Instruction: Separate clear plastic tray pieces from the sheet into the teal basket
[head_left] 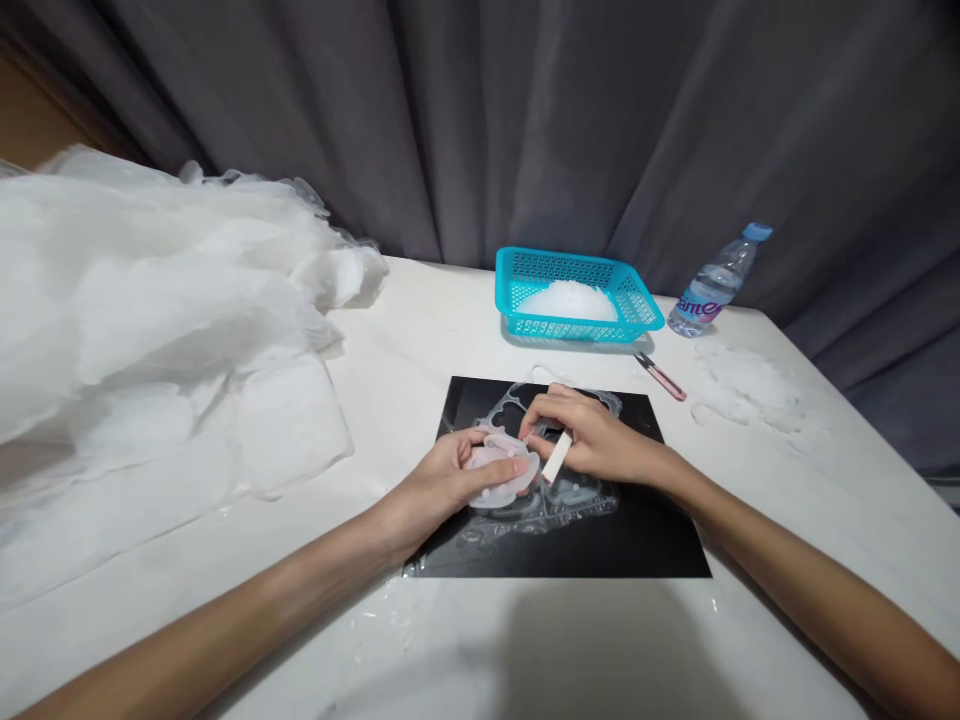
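My left hand (pixel 450 478) is closed around a clear, pinkish plastic piece (pixel 501 470) with lobed edges, holding it on a black mat (pixel 637 530). My right hand (pixel 592 432) is closed on a small white-handled cutting tool (pixel 557 457), its tip hidden at the piece's edge. Under both hands lies a clear plastic sheet (pixel 570 495) with cut-out shapes.
A big heap of clear plastic sheets (pixel 150 330) fills the table's left side. At the back stand a turquoise basket (pixel 577 295) of white pieces and a water bottle (pixel 716 282). A pink-handled tool (pixel 660 377) and plastic scraps (pixel 750 390) lie to the right. Grey curtain behind.
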